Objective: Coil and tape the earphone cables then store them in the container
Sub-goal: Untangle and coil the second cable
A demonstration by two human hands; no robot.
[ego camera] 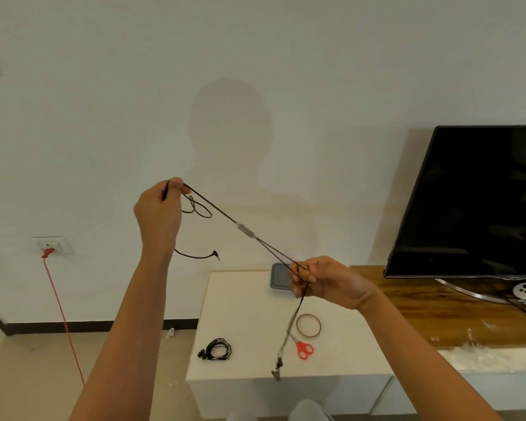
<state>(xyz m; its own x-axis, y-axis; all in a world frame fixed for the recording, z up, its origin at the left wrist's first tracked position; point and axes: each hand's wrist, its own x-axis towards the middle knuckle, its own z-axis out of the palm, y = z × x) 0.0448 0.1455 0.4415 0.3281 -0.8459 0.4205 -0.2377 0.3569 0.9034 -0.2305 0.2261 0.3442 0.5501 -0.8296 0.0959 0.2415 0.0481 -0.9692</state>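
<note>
earphone cable (220, 213) apparently taut between hands (160, 209) (327, 284)

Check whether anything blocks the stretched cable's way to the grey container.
Nothing visible does. The right hand pinching the earphone cable partly hides the grey container, which sits on the white table just beyond it.

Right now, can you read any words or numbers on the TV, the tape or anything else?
No words, numbers or signs can be read anywhere.
The TV has a dark screen, and no brand is legible on its frame.
The tape roll, the scissors and the wall socket look plain.
</note>
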